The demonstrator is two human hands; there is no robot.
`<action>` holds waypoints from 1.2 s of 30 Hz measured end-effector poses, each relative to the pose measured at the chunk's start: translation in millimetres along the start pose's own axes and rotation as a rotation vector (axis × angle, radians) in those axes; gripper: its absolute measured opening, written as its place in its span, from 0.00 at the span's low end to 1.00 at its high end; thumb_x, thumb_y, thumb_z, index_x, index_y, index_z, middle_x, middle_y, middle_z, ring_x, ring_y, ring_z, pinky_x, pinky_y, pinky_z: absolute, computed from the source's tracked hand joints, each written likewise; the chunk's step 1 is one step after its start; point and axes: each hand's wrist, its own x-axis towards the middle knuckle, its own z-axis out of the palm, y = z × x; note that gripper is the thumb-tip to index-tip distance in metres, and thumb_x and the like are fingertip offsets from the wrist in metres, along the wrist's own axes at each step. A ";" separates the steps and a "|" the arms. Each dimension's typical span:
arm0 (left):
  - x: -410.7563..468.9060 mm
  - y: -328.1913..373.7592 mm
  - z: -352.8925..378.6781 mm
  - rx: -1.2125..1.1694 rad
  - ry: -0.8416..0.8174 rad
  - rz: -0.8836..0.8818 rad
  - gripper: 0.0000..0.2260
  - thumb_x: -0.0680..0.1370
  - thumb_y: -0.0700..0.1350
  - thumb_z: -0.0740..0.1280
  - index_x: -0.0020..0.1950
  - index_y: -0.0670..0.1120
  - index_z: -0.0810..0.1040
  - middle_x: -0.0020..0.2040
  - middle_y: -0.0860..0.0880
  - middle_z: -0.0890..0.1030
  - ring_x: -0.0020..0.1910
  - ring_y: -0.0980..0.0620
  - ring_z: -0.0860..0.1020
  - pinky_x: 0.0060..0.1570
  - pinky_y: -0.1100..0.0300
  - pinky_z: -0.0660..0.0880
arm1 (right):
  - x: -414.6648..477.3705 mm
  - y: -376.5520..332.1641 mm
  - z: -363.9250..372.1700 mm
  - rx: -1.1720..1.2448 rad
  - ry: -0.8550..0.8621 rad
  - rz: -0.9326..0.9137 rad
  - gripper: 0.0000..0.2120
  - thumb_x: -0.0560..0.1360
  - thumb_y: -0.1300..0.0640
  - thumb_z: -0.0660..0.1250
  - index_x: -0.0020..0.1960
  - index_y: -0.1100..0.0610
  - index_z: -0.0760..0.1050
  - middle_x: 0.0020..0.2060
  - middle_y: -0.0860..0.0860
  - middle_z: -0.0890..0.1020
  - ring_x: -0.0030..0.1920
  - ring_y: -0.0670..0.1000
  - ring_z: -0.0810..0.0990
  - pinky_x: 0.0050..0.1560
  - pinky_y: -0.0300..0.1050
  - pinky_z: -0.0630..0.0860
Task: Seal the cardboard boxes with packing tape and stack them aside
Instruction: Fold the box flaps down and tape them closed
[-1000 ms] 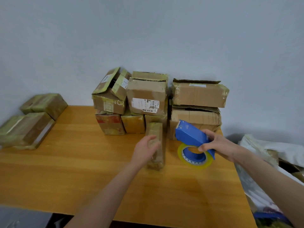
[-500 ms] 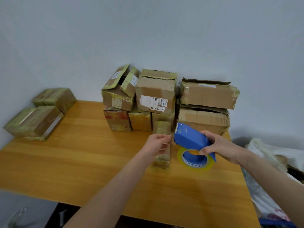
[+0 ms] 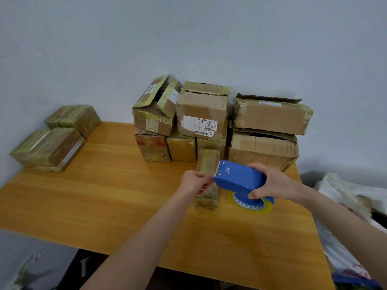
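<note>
A bare orange-brown wooden tabletop (image 3: 104, 195) is stretching out against a pale grey wall. At its back edge, a pile of worn brown cardboard boxes (image 3: 202, 114) is standing two layers high, several with their flaps gaping. Well apart, at the far left edge, two cardboard boxes wrapped in yellowish tape (image 3: 48, 147) are lying side by side. Crumpled white plastic bags (image 3: 343, 197) are sitting past the right edge. Just in front of the pile, a narrow tape-covered cardboard box (image 3: 207, 162) is lying lengthwise toward the person. The right hand (image 3: 272, 181) is gripping a blue plastic tape dispenser (image 3: 238, 176) just right of that box, with its roll of clear yellowish tape (image 3: 261, 208) hanging below. The left hand (image 3: 194, 182) is hovering over the narrow box with its fingers curled at the dispenser's front end; whether it is pinching tape cannot be told.
</note>
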 end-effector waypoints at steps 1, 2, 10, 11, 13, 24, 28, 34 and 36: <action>1.1 -1.7 -0.5 0.018 0.022 0.002 0.04 0.77 0.41 0.69 0.47 0.41 0.82 0.36 0.47 0.81 0.32 0.55 0.75 0.33 0.63 0.72 | 1.2 -0.9 1.5 -0.056 0.003 -0.019 0.33 0.58 0.48 0.75 0.61 0.41 0.68 0.52 0.44 0.77 0.50 0.45 0.79 0.43 0.36 0.76; 1.6 -3.3 -1.2 0.034 0.037 0.006 0.05 0.77 0.41 0.69 0.48 0.40 0.82 0.35 0.47 0.80 0.32 0.55 0.74 0.33 0.63 0.72 | 2.1 -1.5 2.7 -0.108 0.009 -0.031 0.32 0.60 0.49 0.75 0.61 0.40 0.67 0.52 0.43 0.77 0.51 0.45 0.78 0.44 0.37 0.76; -7.3 -19.6 -19.8 0.087 0.052 0.037 0.06 0.76 0.44 0.70 0.40 0.45 0.81 0.36 0.49 0.80 0.33 0.55 0.74 0.34 0.63 0.74 | 0.0 -3.6 10.8 -0.307 -0.029 -0.056 0.32 0.60 0.41 0.70 0.62 0.34 0.63 0.52 0.40 0.76 0.51 0.46 0.77 0.51 0.49 0.79; -7.5 -22.9 -29.5 0.084 0.068 0.040 0.06 0.76 0.45 0.70 0.40 0.44 0.82 0.35 0.49 0.80 0.33 0.56 0.73 0.32 0.64 0.73 | -2.7 -0.9 10.2 -0.323 -0.025 -0.057 0.32 0.60 0.41 0.70 0.62 0.33 0.63 0.52 0.40 0.76 0.51 0.46 0.77 0.50 0.49 0.79; -7.1 -29.6 -50.3 0.088 0.103 0.045 0.08 0.76 0.45 0.71 0.39 0.43 0.83 0.34 0.49 0.79 0.33 0.55 0.72 0.30 0.64 0.72 | -9.3 6.2 5.7 -0.348 -0.016 -0.039 0.31 0.63 0.44 0.73 0.62 0.34 0.62 0.51 0.39 0.76 0.50 0.46 0.77 0.49 0.46 0.78; -2.1 -55.2 -59.5 0.241 0.198 0.046 0.13 0.77 0.50 0.69 0.40 0.41 0.85 0.37 0.35 0.80 0.31 0.49 0.76 0.30 0.59 0.65 | -9.0 28.5 14.2 -0.418 -0.027 0.028 0.32 0.67 0.50 0.75 0.64 0.37 0.61 0.52 0.42 0.76 0.49 0.44 0.76 0.45 0.40 0.76; 8.6 -67.4 -55.4 0.274 0.227 0.030 0.14 0.77 0.51 0.69 0.41 0.41 0.85 0.47 0.37 0.83 0.53 0.37 0.76 0.32 0.55 0.68 | -3.9 34.2 20.9 -0.450 -0.022 0.070 0.34 0.66 0.47 0.74 0.67 0.39 0.62 0.52 0.42 0.76 0.50 0.46 0.77 0.48 0.47 0.79; 22.4 -76.5 -47.0 0.381 0.215 -0.001 0.16 0.77 0.50 0.69 0.31 0.47 0.81 0.34 0.47 0.80 0.29 0.52 0.73 0.33 0.55 0.70 | 7.6 39.6 33.6 -0.514 -0.045 0.136 0.35 0.66 0.46 0.73 0.69 0.40 0.61 0.49 0.43 0.76 0.47 0.48 0.76 0.44 0.46 0.77; 26.2 -80.8 -43.0 0.429 0.184 0.019 0.14 0.77 0.52 0.69 0.34 0.47 0.82 0.39 0.49 0.83 0.33 0.52 0.75 0.39 0.52 0.74 | 8.4 41.2 37.1 -0.510 -0.069 0.174 0.36 0.67 0.46 0.73 0.71 0.41 0.60 0.49 0.44 0.76 0.48 0.49 0.76 0.44 0.45 0.76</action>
